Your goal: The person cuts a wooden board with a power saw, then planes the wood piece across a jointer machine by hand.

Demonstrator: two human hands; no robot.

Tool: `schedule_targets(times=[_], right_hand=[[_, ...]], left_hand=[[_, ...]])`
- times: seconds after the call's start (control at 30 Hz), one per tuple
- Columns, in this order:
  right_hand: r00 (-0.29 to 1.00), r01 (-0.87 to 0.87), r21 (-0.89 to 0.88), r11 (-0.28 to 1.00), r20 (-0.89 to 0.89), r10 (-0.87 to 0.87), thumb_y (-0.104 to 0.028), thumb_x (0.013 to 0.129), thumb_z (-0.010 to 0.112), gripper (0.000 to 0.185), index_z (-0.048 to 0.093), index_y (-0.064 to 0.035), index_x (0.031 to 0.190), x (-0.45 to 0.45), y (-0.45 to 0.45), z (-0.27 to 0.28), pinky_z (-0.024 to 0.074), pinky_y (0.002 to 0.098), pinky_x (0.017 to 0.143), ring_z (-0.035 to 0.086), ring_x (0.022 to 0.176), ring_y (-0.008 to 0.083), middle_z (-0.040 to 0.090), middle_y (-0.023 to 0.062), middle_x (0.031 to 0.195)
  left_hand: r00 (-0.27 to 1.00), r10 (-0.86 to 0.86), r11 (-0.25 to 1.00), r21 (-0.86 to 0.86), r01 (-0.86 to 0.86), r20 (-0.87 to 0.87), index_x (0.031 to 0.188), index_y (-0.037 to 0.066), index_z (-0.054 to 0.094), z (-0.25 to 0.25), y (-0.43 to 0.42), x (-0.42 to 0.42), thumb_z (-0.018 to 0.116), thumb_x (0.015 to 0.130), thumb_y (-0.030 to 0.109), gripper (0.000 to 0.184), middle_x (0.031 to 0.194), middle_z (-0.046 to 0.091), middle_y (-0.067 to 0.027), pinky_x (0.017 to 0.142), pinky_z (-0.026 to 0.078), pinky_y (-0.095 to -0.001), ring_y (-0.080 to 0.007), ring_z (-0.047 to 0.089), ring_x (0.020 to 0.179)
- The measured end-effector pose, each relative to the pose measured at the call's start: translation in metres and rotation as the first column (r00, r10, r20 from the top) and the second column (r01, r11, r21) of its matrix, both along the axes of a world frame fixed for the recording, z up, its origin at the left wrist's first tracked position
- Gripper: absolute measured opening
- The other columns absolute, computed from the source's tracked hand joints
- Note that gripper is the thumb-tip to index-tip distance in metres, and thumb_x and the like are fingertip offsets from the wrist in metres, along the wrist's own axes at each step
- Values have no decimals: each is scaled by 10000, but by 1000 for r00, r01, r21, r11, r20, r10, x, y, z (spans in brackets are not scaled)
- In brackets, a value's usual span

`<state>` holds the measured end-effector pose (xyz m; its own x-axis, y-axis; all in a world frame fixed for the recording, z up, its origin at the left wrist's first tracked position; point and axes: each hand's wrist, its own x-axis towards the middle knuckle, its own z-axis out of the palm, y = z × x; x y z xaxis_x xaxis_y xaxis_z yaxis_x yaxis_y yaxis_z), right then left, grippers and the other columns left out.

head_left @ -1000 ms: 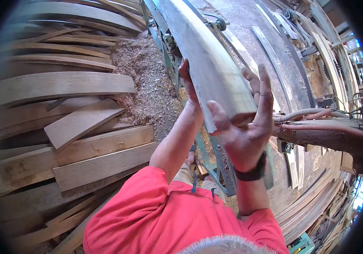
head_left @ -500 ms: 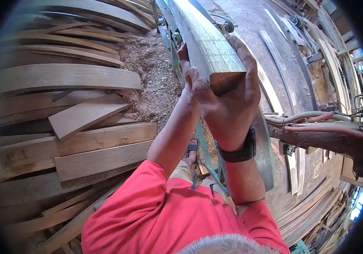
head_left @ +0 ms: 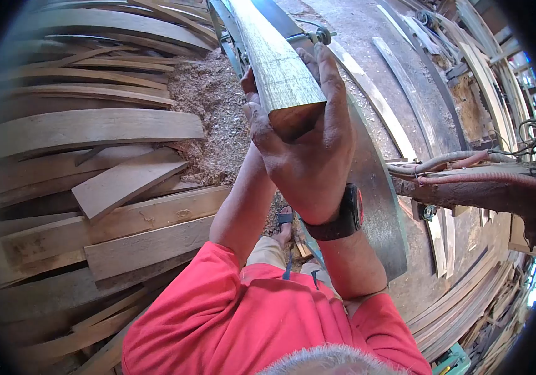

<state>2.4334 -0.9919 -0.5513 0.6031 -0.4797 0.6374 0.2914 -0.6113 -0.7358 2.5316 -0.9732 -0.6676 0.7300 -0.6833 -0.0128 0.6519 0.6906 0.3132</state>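
A long pale wooden beam (head_left: 277,65) points away from me, its near end cut square and darker. My right hand (head_left: 310,150), with a black band on the wrist, grips that near end, thumb on the left side and fingers along the right. On the beam's left side, farther forward, my left hand (head_left: 250,90) holds it; only some of its fingers show, the rest hidden behind the right hand and the wood. Beneath and to the right of the beam lies a smooth metal machine table (head_left: 374,206).
Curved boards (head_left: 93,128) and straight planks (head_left: 149,247) are stacked at the left. Wood shavings (head_left: 212,106) cover the floor beside the machine. A brown metal arm with cables (head_left: 468,190) juts in from the right. Thin strips (head_left: 462,300) lie at the lower right.
The beam has turned about its length and its near end has shifted left, uncovering more of the metal table. My right hand has moved left with it and closed round the end.
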Motion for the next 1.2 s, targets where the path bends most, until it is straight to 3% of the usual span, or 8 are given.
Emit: schedule_targets(times=[0.23,0.57,0.63,0.73,0.87,0.93,1.1,1.2], right_hand=[[985,-169,302,938,87,150,25,830,784,786,370,109,1493,-3,3,-8,556,366,980,646,1199,264,575,243,1377],[992,-118,233,965,80,102,18,830,740,689,439,99,1444,-17,1,-36,498,410,1074,590,1294,302,548,252,1420],[991,-133,133,982,5,134,20,825,744,705,430,92,1452,-28,0,-55,463,450,1112,527,1379,346,495,297,1486],[988,-153,100,983,-14,155,-4,820,758,717,429,47,1454,-52,2,-93,464,483,1109,510,1393,419,488,318,1497],[971,-221,42,974,-89,224,-30,824,773,671,446,10,1409,-97,6,-111,439,533,1131,473,1419,465,472,347,1497],[969,-224,75,972,-89,230,-58,823,778,650,455,-10,1385,-120,12,-123,430,558,1133,447,1432,482,442,373,1507],[979,-187,96,978,-60,194,-76,825,786,701,436,-26,1431,-192,14,-151,464,550,1105,504,1374,512,446,396,1485],[978,-191,184,964,-54,204,-76,844,790,743,397,-32,1473,-242,18,-178,443,560,1120,504,1378,494,433,388,1494]], left_hand=[[1000,8,1000,20,-8,-29,1289,76,637,-6,-1,6,580,942,662,684,1132,725,-137,888,601,-462,-294,724,989],[968,-138,986,60,154,-208,1271,81,650,-54,5,95,567,948,689,694,1098,735,-135,865,609,-458,-291,731,962],[982,-186,980,63,187,-23,1246,87,660,-95,5,111,564,930,728,721,1083,735,-127,859,609,-461,-285,730,966],[950,-289,957,-31,288,-113,1181,91,682,-119,4,99,546,851,845,833,998,740,-108,770,625,-429,-250,739,880],[868,-180,980,-13,196,-462,1137,69,691,-126,8,40,562,796,885,894,800,707,-49,592,607,-308,-170,694,643],[953,-96,976,161,147,-289,1132,70,693,-126,12,18,577,783,889,898,774,690,-33,585,608,-316,-163,693,648],[953,-151,987,6,158,-262,1202,88,661,-136,20,-51,546,809,886,897,843,699,-39,607,607,-330,-173,704,688],[994,-45,965,253,68,-96,1272,83,637,-132,32,-94,533,852,855,884,965,721,-76,713,620,-366,-205,726,804]])
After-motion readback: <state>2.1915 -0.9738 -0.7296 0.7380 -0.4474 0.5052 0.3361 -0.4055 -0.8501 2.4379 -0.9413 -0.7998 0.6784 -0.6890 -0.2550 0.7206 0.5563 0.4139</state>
